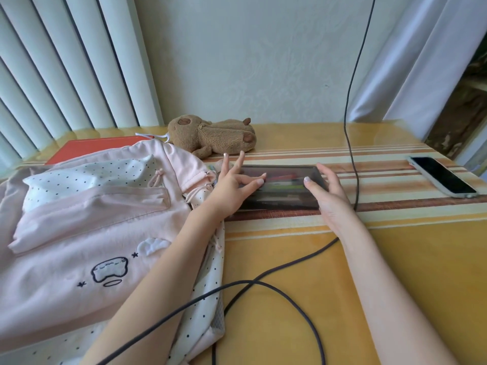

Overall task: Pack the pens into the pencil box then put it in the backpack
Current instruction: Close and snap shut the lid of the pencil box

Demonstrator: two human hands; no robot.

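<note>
A dark see-through pencil box (283, 188) lies flat on the striped table mat, lid down, with coloured pens dimly visible inside. My left hand (233, 185) rests on its left end, two fingers pressing the lid and the others lifted. My right hand (328, 192) lies over its right end, thumb on the lid and fingers curled round the far side. The pink backpack (87, 219) with white dotted trim lies flat on the left, touching the box's left end.
A brown plush toy (210, 137) lies behind the box. A red book (87, 148) is under the backpack's far side. A phone (442, 176) lies at the right. A black cable (263, 283) loops across the near table and runs up the wall.
</note>
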